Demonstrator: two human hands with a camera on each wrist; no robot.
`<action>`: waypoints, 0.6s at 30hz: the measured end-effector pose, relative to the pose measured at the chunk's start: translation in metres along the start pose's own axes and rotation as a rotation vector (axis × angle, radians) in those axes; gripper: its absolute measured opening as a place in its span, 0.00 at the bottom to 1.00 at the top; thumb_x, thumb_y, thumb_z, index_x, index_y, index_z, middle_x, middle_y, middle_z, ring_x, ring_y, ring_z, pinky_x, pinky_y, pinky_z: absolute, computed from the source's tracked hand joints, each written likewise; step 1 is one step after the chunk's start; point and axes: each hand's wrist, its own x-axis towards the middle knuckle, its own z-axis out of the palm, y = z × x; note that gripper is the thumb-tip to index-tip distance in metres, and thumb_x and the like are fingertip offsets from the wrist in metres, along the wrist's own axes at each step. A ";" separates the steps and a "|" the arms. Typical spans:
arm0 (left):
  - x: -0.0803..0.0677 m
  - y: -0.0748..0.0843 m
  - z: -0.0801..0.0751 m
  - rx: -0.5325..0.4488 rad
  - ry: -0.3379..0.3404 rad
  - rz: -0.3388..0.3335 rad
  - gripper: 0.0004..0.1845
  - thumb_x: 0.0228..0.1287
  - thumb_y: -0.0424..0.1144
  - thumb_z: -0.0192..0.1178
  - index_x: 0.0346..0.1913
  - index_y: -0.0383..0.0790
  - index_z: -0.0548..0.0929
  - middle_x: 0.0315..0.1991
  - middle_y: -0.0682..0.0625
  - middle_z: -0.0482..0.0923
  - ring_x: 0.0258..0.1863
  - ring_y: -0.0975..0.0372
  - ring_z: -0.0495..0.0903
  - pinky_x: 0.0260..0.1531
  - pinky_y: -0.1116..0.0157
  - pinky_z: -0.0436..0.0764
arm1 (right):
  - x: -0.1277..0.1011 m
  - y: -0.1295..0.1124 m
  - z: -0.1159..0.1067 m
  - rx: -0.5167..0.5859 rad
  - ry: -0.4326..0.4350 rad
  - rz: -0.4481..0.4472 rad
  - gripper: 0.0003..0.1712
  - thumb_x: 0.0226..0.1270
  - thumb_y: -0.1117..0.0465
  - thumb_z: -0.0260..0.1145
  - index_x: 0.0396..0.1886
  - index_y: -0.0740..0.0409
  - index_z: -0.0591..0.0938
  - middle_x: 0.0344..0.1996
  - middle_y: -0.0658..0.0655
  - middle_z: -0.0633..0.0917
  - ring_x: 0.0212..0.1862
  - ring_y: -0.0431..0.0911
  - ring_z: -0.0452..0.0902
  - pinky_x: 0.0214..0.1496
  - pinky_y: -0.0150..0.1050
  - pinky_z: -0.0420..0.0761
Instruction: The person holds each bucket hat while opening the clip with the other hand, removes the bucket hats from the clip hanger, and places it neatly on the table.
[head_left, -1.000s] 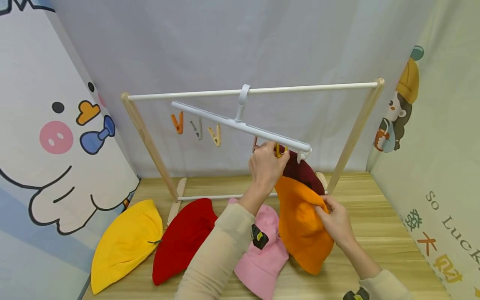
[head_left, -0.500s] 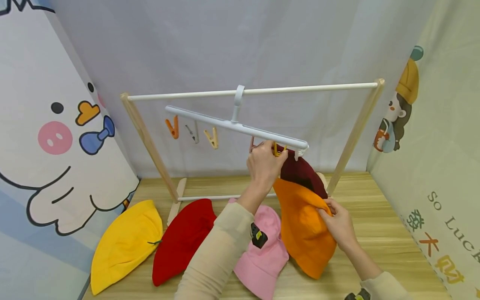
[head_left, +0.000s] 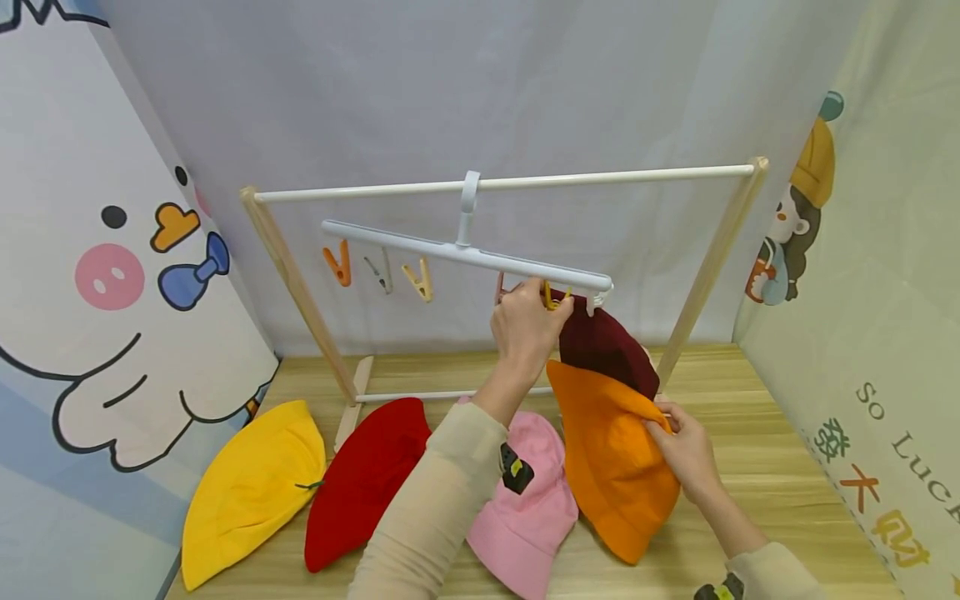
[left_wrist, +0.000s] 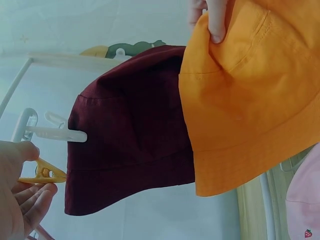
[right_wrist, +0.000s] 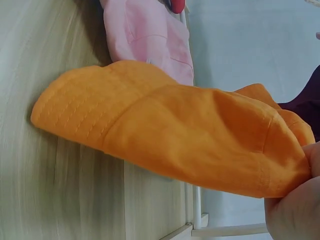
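Observation:
My left hand reaches up and pinches a yellow clip under the right end of the tilted white hanger bar; the left wrist view shows the same clip between thumb and fingers. A maroon hat hangs from the white clip at the bar's end. My right hand grips the brim of an orange hat, held just below and in front of the maroon hat. From the right wrist, the orange hat hangs over the wooden table, my thumb on its edge.
The hanger hooks on a wooden rack's white rail. Orange, grey and yellow clips dangle from the bar's left half. A yellow hat, a red hat and a pink hat lie on the wooden table. Printed cloth walls close in both sides.
The hanger has swung left and tilted less steeply. My right hand has drawn the orange hat slightly down and to the right. The left hand stays on the yellow clip.

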 end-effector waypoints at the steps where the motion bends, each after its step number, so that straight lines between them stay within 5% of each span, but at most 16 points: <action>1: 0.000 0.000 0.000 0.002 0.000 0.000 0.15 0.47 0.51 0.67 0.21 0.45 0.75 0.15 0.54 0.71 0.15 0.59 0.74 0.14 0.64 0.71 | 0.001 0.001 -0.001 -0.009 -0.002 0.001 0.16 0.62 0.60 0.62 0.48 0.62 0.78 0.43 0.67 0.82 0.31 0.33 0.74 0.33 0.26 0.75; 18: 0.002 0.001 0.000 0.018 -0.004 -0.005 0.16 0.47 0.51 0.66 0.20 0.44 0.75 0.15 0.54 0.71 0.15 0.59 0.74 0.14 0.64 0.70 | 0.008 0.023 -0.007 -0.116 -0.010 0.007 0.17 0.63 0.62 0.59 0.50 0.64 0.77 0.44 0.69 0.81 0.36 0.43 0.75 0.33 0.28 0.74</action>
